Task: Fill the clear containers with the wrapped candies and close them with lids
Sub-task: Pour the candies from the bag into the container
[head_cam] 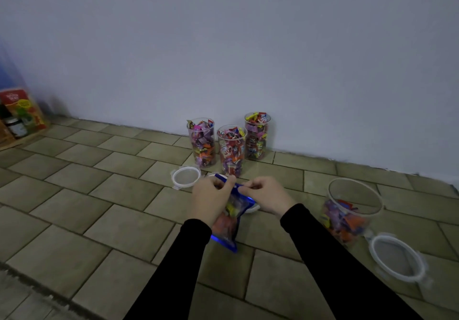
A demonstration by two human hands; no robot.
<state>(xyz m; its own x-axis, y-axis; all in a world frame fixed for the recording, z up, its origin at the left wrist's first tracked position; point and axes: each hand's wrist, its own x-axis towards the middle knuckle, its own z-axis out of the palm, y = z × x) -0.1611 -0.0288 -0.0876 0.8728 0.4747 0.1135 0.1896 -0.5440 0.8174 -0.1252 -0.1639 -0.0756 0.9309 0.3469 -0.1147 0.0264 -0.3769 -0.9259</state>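
Over the tiled floor (74,220), the left hand (211,195) and right hand (267,194) are each pinching the top of a blue-edged clear candy bag (232,216), fingers clenched on it, seemingly opening it for the half-filled clear container (347,210) at right.

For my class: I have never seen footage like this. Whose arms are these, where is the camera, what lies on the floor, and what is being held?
There is no machine here. The single picture comes from a camera worn on a person's head, looking forward and down, so the black-sleeved arms are the wearer's own. The left hand and the right hand both pinch the top of a blue-edged bag of wrapped candies. On the tiled floor, three full containers stand by the wall, none with a lid on. A partly filled container stands at the right, also open. One lid lies near the three, another lid beside the partly filled one. Boxes and a jar sit blurred at the far left.
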